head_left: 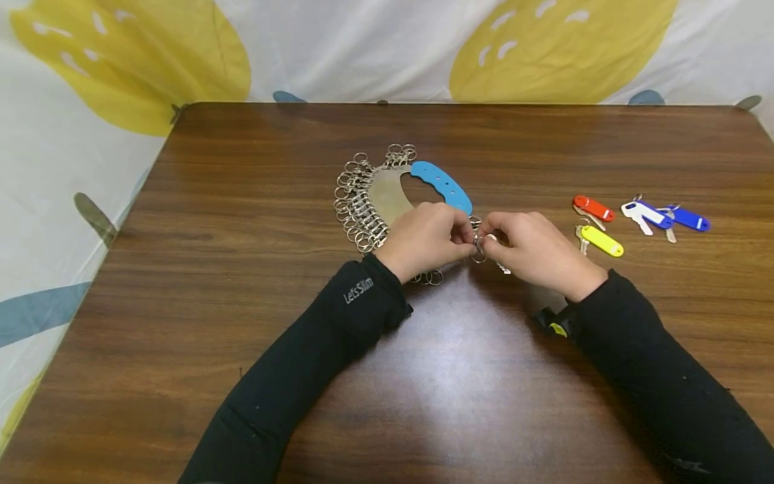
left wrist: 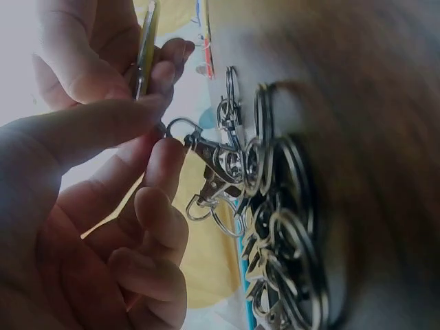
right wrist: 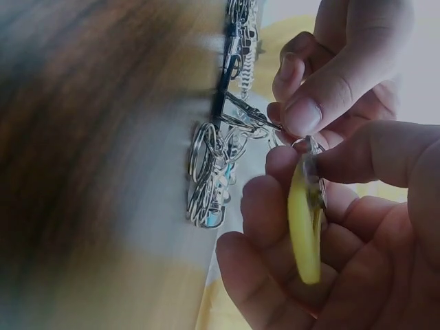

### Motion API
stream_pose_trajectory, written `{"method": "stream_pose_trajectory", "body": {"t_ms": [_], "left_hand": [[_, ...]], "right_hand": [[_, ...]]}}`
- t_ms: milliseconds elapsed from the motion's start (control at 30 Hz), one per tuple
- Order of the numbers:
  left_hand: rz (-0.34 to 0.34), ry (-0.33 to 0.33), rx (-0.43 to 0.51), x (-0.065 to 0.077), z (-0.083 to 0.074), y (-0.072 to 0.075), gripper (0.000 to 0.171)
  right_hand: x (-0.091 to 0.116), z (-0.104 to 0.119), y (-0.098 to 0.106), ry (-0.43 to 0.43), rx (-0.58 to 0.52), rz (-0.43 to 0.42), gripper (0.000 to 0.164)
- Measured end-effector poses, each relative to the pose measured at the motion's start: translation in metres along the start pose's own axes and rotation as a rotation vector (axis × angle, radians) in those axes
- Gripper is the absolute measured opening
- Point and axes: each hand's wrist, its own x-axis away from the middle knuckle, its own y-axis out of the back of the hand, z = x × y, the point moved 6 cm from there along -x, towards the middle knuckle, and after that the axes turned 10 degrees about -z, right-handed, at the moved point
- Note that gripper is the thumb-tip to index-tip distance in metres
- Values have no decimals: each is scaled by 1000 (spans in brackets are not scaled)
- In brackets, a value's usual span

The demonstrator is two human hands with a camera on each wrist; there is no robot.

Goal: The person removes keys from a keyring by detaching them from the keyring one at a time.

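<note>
A curved metal key-holder plate (head_left: 387,191) with a blue grip (head_left: 444,187) lies on the table, its outer edge lined with metal clips and split rings (head_left: 353,202). My left hand (head_left: 423,235) reaches over its near side and pinches the end of one metal clip (left wrist: 213,155) between thumb and fingers. Close against it, my right hand (head_left: 532,249) holds a yellow key tag (right wrist: 302,227) by its ring end. A key (head_left: 503,267) pokes out below the right fingers. Fingertips of both hands meet at a small ring, partly hidden by them.
To the right lie more tagged keys: a red tag (head_left: 594,208), a yellow tag (head_left: 601,240) and two blue tags (head_left: 689,219) with silver keys. Behind the brown wooden table (head_left: 242,235) hangs a patterned cloth (head_left: 357,47).
</note>
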Motion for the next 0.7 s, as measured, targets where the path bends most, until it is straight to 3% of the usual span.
{"method": "stream_pose_trajectory", "body": {"t_ms": [300, 533, 700], "left_hand": [[15, -16, 1, 1, 1, -1, 5], [23, -28, -11, 3, -1, -2, 19], [0, -17, -64, 1, -2, 0, 11]], "right_hand": [[-2, -5, 4, -57, 3, -45, 18], [-2, -5, 4, -75, -41, -16, 16], [-1, -5, 4, -83, -93, 10, 17]]}}
